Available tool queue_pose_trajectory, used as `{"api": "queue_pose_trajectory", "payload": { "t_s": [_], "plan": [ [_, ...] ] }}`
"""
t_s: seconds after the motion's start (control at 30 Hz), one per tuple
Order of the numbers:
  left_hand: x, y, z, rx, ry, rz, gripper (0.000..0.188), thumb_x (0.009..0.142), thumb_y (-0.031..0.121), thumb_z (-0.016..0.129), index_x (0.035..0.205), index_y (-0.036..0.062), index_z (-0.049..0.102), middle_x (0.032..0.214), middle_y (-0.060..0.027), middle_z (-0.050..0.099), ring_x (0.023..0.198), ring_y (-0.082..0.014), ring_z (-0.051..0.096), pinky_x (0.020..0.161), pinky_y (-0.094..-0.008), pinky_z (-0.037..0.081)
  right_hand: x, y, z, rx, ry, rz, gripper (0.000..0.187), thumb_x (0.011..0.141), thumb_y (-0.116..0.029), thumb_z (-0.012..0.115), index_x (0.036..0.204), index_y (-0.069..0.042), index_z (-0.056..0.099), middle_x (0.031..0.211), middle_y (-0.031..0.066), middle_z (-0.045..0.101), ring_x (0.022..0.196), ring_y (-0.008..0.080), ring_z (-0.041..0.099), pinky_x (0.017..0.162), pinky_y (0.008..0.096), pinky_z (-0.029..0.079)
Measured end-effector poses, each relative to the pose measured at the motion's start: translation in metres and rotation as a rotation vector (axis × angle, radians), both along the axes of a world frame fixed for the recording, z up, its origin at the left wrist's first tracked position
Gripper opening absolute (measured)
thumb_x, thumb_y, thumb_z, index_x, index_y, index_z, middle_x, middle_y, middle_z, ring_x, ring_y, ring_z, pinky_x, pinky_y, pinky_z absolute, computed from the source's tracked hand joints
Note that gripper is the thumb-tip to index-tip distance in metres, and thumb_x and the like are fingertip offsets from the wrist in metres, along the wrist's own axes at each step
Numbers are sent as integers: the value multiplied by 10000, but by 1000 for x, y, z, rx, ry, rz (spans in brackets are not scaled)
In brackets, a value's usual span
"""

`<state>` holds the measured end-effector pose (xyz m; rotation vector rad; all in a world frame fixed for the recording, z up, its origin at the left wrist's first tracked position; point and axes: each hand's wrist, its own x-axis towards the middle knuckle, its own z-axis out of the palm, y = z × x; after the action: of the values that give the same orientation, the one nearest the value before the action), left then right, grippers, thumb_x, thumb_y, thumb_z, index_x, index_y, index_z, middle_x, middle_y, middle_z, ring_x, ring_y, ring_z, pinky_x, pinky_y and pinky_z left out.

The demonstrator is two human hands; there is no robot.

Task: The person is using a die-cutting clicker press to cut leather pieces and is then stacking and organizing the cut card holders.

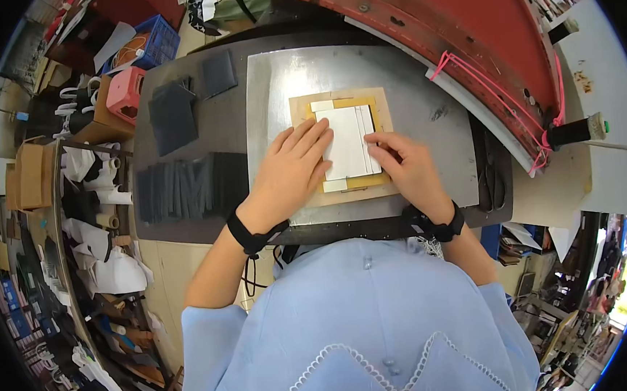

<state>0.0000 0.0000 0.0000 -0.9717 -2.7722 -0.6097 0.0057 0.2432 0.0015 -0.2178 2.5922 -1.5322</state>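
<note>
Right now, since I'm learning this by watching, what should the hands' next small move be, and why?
Perhaps smooth the right edge of the white panel with the right hand: it is at that edge, while the left hand, spread flat at the opposite edge, seems placed to steady the panel.

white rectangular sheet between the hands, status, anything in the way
Left hand spread over left edge of white rectangular sheet. Right hand curled at right edge. Sheet's middle uncovered.
</note>
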Motion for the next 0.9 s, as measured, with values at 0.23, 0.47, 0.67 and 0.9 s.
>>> {"api": "queue_pose_trajectory", "payload": {
  "t_s": [0.23, 0.47, 0.67, 0.9],
  "plan": [
    [-2, 5, 3, 62, -31, -23, 522, 885, 217, 699, 1346, 27, 545, 1438, -166, 504, 1327, -346, 478, 1079, -435, 403, -2, 1, -1, 13, 101, 33, 232, 958, -169, 602, 1131, -43, 690, 917, 130, 667, 770, 275, 626, 698, 345, 479],
    [-2, 7, 11, -13, -8, -79, 459, 899, 202, 684, 1314, 49, 563, 1433, -158, 508, 1332, -343, 476, 1074, -437, 409, -2, 0, 3, 115, 160, 76, 219, 957, -144, 602, 1135, -56, 696, 881, 128, 646, 773, 299, 626, 685, 372, 487],
    [-2, 9, 2, 82, -43, -75, 440, 904, 190, 678, 1317, 83, 572, 1428, -144, 520, 1350, -320, 470, 1067, -435, 411, -3, 1, 4, 141, 215, 119, 224, 941, -99, 597, 1141, -65, 692, 859, 126, 623, 767, 303, 621, 673, 377, 489],
    [-4, 4, 1, 73, -51, -92, 398, 921, 170, 654, 1309, 105, 596, 1422, -118, 529, 1340, -312, 473, 1074, -426, 397, -4, 4, 1, 157, 233, 148, 233, 939, -114, 599, 1149, -75, 693, 865, 122, 623, 771, 297, 625, 677, 380, 495]
  ]
}}
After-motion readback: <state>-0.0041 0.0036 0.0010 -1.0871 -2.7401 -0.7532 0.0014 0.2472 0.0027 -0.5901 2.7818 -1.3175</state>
